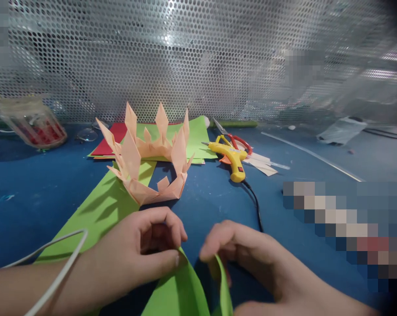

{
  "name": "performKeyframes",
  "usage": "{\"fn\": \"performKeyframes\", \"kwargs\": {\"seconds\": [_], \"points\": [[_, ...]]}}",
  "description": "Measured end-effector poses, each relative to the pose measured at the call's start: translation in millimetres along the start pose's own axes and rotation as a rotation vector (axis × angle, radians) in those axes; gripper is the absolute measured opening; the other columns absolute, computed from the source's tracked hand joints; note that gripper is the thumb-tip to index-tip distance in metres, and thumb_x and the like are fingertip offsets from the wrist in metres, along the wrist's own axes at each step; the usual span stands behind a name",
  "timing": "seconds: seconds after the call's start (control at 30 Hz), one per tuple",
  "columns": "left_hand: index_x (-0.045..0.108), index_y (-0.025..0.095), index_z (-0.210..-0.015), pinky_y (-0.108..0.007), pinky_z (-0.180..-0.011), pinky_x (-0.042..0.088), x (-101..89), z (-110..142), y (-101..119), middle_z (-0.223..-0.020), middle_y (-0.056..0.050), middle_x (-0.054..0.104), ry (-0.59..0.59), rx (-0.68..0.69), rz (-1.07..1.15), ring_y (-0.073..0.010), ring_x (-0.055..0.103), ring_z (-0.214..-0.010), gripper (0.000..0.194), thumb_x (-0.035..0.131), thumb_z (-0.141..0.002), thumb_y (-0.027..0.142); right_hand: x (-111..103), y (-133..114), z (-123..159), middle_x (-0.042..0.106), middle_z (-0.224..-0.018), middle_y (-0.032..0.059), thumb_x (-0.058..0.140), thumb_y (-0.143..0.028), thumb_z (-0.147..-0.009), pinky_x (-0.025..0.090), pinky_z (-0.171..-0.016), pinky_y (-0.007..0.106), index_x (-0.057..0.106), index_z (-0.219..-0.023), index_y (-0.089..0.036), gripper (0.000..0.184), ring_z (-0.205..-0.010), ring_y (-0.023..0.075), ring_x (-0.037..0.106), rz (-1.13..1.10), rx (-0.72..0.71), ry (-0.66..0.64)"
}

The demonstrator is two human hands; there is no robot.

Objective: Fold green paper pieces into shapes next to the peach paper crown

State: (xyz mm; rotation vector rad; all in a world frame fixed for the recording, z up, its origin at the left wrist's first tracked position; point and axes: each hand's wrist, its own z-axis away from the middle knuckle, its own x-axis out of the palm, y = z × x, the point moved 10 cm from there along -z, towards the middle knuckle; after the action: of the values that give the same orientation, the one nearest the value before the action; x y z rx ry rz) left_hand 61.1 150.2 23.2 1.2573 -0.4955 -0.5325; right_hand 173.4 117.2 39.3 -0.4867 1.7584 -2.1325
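Note:
My left hand is at the bottom centre, fingers curled, pinching the top edge of a green paper sheet. My right hand is just to its right, thumb and fingers closed on a folded flap of the same sheet. The paper bends upward between both hands. Beyond them stands a peach folded-paper crown with several pointed tips, resting on another green sheet on the blue table.
A yellow glue gun with a black cord lies right of the crown, with red-handled scissors behind it. Red and green sheets are stacked at the back. A plastic jar lies far left. A perforated metal panel closes the back. A white cable crosses my left forearm.

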Motion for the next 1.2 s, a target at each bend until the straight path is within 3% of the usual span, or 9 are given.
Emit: {"fn": "performKeyframes", "kwargs": {"seconds": [0.13,0.27,0.4,0.57,0.67,0.77,0.97,1.07,1.2], "points": [[0.053,0.020,-0.071,-0.027,-0.074,0.044,2.0,7,13,-0.084,0.002,0.060,-0.018,0.054,-0.137,-0.0159,0.056,-0.081,0.022,0.069,-0.084,0.029,3,11,0,0.054,-0.074,-0.0063,0.086,-0.048,-0.076,0.039,-0.064,0.020,0.055,-0.080,-0.023,0.040,-0.068,0.0098,0.047,-0.127,0.064,-0.055],[0.060,0.024,-0.086,-0.026,-0.073,0.044,0.4,15,18,-0.085,0.004,0.059,-0.037,0.087,-0.176,-0.0162,0.055,-0.081,0.016,0.073,-0.082,0.034,-4,13,-1,0.054,-0.072,-0.0070,0.080,-0.055,-0.081,0.040,-0.060,0.018,0.052,-0.085,-0.025,0.041,-0.066,0.0093,0.048,-0.162,0.091,-0.005],[0.072,0.030,-0.094,-0.026,-0.078,0.044,-11.8,18,15,-0.088,0.005,0.065,0.069,-0.019,-0.282,-0.0184,0.059,-0.087,0.028,0.083,-0.070,0.042,-10,15,0,0.050,-0.068,-0.0092,0.077,-0.056,-0.083,0.040,-0.057,0.016,0.053,-0.085,-0.024,0.040,-0.061,0.0071,0.045,-0.115,0.124,0.038],[0.072,0.026,-0.075,-0.025,-0.069,0.044,-5.3,13,15,-0.074,0.005,0.067,0.019,-0.127,-0.309,-0.0164,0.060,-0.075,0.011,0.073,-0.076,0.037,-14,19,1,0.053,-0.069,-0.0096,0.076,-0.051,-0.087,0.042,-0.057,0.014,0.058,-0.089,-0.026,0.030,-0.059,0.0056,0.047,-0.081,0.120,0.062],[0.073,0.025,-0.078,-0.023,-0.063,0.041,-2.5,11,11,-0.070,0.005,0.063,-0.006,-0.158,-0.325,-0.0142,0.055,-0.069,0.012,0.072,-0.077,0.036,-23,20,2,0.065,-0.083,-0.0061,0.074,-0.047,-0.089,0.050,-0.062,0.016,0.068,-0.100,-0.033,0.020,-0.069,0.0086,0.060,0.010,0.082,0.133],[0.075,0.026,-0.078,-0.022,-0.061,0.042,-3.5,11,8,-0.068,0.005,0.064,0.013,-0.170,-0.349,-0.0143,0.056,-0.068,0.011,0.073,-0.075,0.036,-27,16,2,0.073,-0.095,-0.0030,0.077,-0.046,-0.085,0.054,-0.068,0.020,0.075,-0.106,-0.037,0.022,-0.079,0.0134,0.068,0.136,0.026,0.174],[0.083,0.035,-0.080,-0.023,-0.066,0.051,-5.6,13,4,-0.077,0.003,0.079,0.032,-0.169,-0.346,-0.0202,0.070,-0.078,0.011,0.074,-0.074,0.038,-19,0,0,0.077,-0.081,-0.0009,0.075,-0.030,-0.083,0.056,-0.069,0.025,0.081,-0.088,-0.030,0.008,-0.074,0.0169,0.070,0.453,-0.059,0.179],[0.083,0.038,-0.077,-0.024,-0.072,0.053,-7.1,14,2,-0.081,0.005,0.081,0.041,-0.160,-0.291,-0.0211,0.073,-0.082,0.008,0.077,-0.072,0.035,-16,-1,-1,0.077,-0.079,-0.0005,0.072,-0.028,-0.082,0.056,-0.066,0.025,0.080,-0.084,-0.028,0.008,-0.072,0.0173,0.071,0.507,-0.041,0.170],[0.084,0.037,-0.077,-0.024,-0.065,0.052,-8.1,17,0,-0.077,0.003,0.081,0.070,-0.150,-0.272,-0.0213,0.071,-0.077,0.008,0.078,-0.072,0.037,-15,-3,-2,0.077,-0.076,-0.0003,0.070,-0.027,-0.082,0.056,-0.064,0.024,0.079,-0.082,-0.027,0.009,-0.069,0.0168,0.070,0.532,-0.045,0.169]]}}
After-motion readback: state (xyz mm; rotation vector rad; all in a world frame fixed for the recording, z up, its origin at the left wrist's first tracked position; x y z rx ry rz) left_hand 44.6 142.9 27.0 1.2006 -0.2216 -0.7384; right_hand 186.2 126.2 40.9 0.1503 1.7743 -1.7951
